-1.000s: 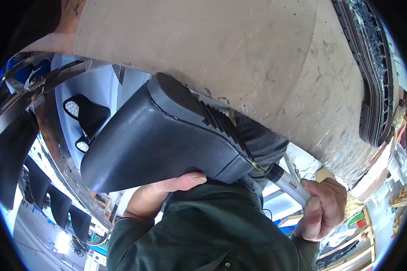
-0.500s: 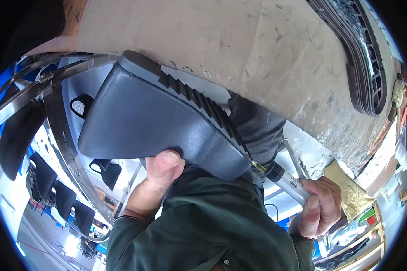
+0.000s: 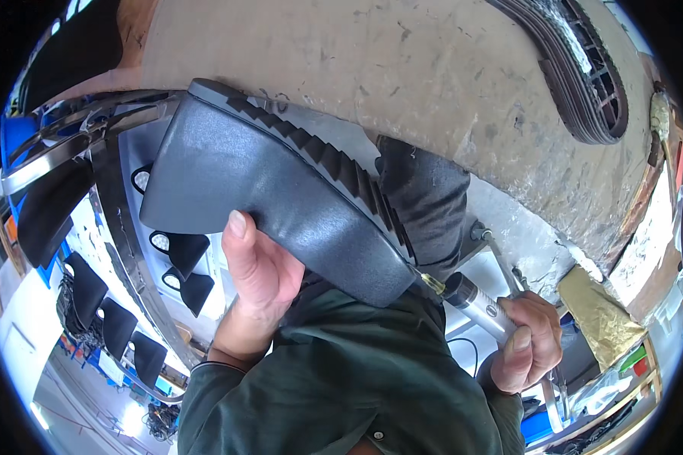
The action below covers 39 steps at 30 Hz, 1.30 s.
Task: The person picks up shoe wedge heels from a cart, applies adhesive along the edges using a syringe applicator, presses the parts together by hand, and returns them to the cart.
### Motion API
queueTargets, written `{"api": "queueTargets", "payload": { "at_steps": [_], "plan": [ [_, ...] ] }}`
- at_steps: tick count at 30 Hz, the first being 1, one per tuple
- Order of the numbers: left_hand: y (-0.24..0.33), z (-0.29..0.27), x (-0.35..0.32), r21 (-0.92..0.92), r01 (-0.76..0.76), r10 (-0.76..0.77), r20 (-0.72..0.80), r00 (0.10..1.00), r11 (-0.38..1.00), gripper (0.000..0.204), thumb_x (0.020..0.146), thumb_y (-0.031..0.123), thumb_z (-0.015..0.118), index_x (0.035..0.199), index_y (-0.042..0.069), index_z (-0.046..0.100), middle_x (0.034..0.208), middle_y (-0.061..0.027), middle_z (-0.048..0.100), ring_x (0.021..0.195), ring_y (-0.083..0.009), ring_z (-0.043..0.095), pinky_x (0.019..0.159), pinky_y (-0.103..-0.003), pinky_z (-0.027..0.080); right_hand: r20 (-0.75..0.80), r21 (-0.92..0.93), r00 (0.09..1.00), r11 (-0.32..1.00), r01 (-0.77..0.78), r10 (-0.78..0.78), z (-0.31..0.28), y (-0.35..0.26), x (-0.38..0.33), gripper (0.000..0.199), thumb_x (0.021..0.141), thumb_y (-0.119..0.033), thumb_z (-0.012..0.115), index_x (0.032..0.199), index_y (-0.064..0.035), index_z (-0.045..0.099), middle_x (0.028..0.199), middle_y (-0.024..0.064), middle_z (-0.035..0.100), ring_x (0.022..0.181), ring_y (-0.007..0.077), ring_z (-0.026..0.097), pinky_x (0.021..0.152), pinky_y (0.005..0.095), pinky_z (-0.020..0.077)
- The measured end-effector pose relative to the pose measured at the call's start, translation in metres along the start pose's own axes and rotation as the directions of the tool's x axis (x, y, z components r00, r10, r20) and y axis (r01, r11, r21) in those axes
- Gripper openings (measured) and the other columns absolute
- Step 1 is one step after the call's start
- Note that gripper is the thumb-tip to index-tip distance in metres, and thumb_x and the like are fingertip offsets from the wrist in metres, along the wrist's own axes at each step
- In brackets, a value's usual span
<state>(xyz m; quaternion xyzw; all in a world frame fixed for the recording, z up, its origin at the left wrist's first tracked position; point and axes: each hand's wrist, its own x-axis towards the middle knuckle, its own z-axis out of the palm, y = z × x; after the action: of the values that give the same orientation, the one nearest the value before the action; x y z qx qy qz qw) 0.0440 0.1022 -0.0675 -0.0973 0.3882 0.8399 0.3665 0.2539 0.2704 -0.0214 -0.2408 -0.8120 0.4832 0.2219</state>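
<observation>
A black shoe-shaped piece (image 3: 235, 174) with a smooth side and a toothed, ridged sole (image 3: 322, 155) is tilted across my lap. My left hand (image 3: 259, 265) grips it from below, thumb pressed on its smooth side, other fingers mostly hidden. In my right hand (image 3: 530, 341) is a silver cylindrical tool (image 3: 482, 309) with a dark collar, held between thumb and curled fingers. Its yellowish tip (image 3: 432, 283) is at the narrow lower-right end of the shoe-shaped piece, at the sole edge; whether they touch I cannot tell.
A worn, stained table (image 3: 319, 53) lies ahead. Ridged dark soles (image 3: 584, 83) rest on its right part. On the left, black pieces with holes (image 3: 118, 326) hang by a metal rack (image 3: 121, 205). Gold-coloured sheeting (image 3: 599, 311) sits at the right.
The shoe-shaped piece has rolled slightly in my left hand, showing more of its toothed sole. My left thumb sits farther up and left. The tool stays at the same end.
</observation>
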Motion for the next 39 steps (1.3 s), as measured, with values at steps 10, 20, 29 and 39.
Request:
{"api": "queueTargets", "payload": {
  "at_steps": [10, 20, 29, 39],
  "plan": [
    [0.008, 0.015, -0.003, -0.116, 0.052, -0.065, -0.111, 0.992, 0.992, 0.045, 0.089, 0.038, 0.057, 0.121, 0.008, 0.054, 0.114, -0.0104, 0.062, 0.098, -0.0248, 0.063, 0.085, -0.042, 0.052, -0.084, 0.110, 0.996, 0.994, 0.013, -0.003, 0.004, 0.003, -0.018, 0.031, 0.089, -0.022, 0.048, 0.090, 0.0068, 0.061, 0.060, 0.0103, 0.059, 0.041, 0.0166, 0.048, 0.044, 0.0307, 0.0359],
    [0.015, 0.025, -0.004, -0.190, 0.118, -0.138, -0.100, 0.985, 0.975, 0.043, 0.088, 0.039, 0.058, 0.116, 0.007, 0.058, 0.113, -0.0096, 0.063, 0.101, -0.0251, 0.061, 0.089, -0.042, 0.048, -0.133, 0.146, 0.987, 0.987, -0.065, 0.085, 0.013, 0.012, -0.024, 0.037, 0.092, -0.031, 0.047, 0.085, 0.0011, 0.063, 0.062, 0.0092, 0.059, 0.049, 0.0192, 0.050, 0.051, 0.0338, 0.0402],
    [0.035, 0.039, -0.013, -0.370, 0.260, -0.264, 0.042, 0.964, 0.892, 0.046, 0.088, 0.043, 0.054, 0.112, 0.005, 0.061, 0.111, -0.0108, 0.063, 0.098, -0.0263, 0.061, 0.091, -0.039, 0.046, -0.094, 0.479, 0.994, 0.878, 0.004, 0.046, 0.014, 0.028, -0.020, 0.050, 0.083, -0.019, 0.069, 0.125, -0.0041, 0.047, 0.085, 0.0104, 0.056, 0.069, 0.0173, 0.051, 0.061, 0.0311, 0.0450],
    [0.049, 0.011, -0.049, -0.532, 0.392, -0.224, 0.353, 0.908, 0.750, 0.077, 0.085, 0.064, 0.043, 0.119, -0.005, 0.049, 0.117, -0.0167, 0.058, 0.107, -0.0266, 0.056, 0.097, -0.038, 0.042, 0.107, -0.217, 0.839, 0.811, 0.543, -0.533, 0.100, -0.064, 0.053, 0.080, 0.054, -0.033, 0.087, 0.118, -0.0050, 0.050, 0.111, 0.0241, 0.053, 0.097, 0.0331, 0.054, 0.077, 0.0394, 0.0464]
  ]
}}
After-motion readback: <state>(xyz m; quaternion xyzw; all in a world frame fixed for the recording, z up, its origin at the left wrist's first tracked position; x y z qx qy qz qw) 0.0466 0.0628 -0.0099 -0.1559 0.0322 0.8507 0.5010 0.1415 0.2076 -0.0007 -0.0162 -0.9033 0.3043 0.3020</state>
